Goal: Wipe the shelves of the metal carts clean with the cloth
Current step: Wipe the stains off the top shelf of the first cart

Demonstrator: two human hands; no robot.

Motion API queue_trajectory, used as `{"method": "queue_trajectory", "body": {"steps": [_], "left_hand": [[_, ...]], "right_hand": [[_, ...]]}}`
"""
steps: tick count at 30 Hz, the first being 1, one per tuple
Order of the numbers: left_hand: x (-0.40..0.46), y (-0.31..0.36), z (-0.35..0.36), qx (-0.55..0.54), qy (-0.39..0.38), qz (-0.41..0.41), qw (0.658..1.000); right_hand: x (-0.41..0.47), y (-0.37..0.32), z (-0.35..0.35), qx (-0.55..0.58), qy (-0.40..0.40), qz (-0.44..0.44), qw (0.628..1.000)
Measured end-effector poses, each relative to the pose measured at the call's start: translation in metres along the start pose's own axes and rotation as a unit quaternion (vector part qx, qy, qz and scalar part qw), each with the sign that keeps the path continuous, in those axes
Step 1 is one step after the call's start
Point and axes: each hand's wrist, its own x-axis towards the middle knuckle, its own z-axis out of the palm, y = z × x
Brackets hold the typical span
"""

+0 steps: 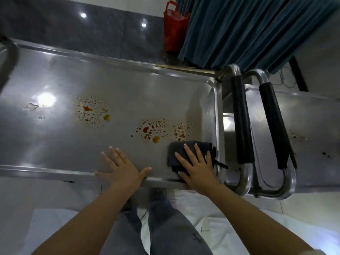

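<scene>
- Cloth (185,153), dark grey and folded, lies flat on the top shelf (114,85) of the nearer metal cart, at about 4 o'clock on that shelf, close to its right-hand rim and near front edge.
- Right hand (196,167) lies palm-down on the cloth with fingers straight and spread, pressing it against the steel; nothing is curled round it.
- Left hand (122,166) rests flat on the bare shelf at about 9 o'clock from the cloth, fingers splayed and straight, thumb pointing toward the right hand, heel of the palm at the front rim.
- Three patches of orange-brown spatter mark the shelf: one (183,131) just beyond the cloth at 12 o'clock from it, a second (151,132) at about 10 o'clock from the cloth, a third (92,112) farther off toward 9 o'clock near the shelf's middle.
- A small clear puddle (31,106) sits at the far left of the shelf, beside a bright glare of a lamp.
- Two tubular handles with black grips (241,122) stand at 3 o'clock from the cloth, between the two carts.
- The second cart (312,115) lies beyond them, its shelf showing small brownish and dark specks.
- A red bag (173,28) and a teal curtain (248,30) stand at 12 to 1 o'clock, past the carts.
- The person's grey trouser legs (165,227) show at 6 o'clock.
</scene>
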Motion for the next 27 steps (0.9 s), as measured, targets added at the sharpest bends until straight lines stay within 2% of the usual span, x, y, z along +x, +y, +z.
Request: {"method": "queue_trajectory", "body": {"steps": [7, 12, 16, 22, 27], "left_hand": [[0.003, 0.004, -0.006, 0.005, -0.040, -0.025, 0.999], [0.005, 0.003, -0.007, 0.021, -0.054, -0.024, 0.998], [0.003, 0.005, -0.013, 0.035, -0.072, -0.034, 0.996], [-0.006, 0.008, -0.018, 0.037, -0.077, -0.032, 0.996], [-0.010, 0.007, -0.018, 0.036, -0.068, -0.029, 0.997]], "right_hand": [[0.115, 0.037, -0.057, 0.043, -0.007, 0.032, 0.999], [0.158, 0.053, -0.075, 0.056, -0.012, 0.035, 0.998], [0.135, 0.048, -0.062, 0.042, 0.015, 0.015, 0.999], [0.045, 0.014, -0.011, 0.026, 0.021, -0.049, 0.998], [0.055, 0.023, -0.016, 0.015, 0.022, -0.100, 0.995]]}}
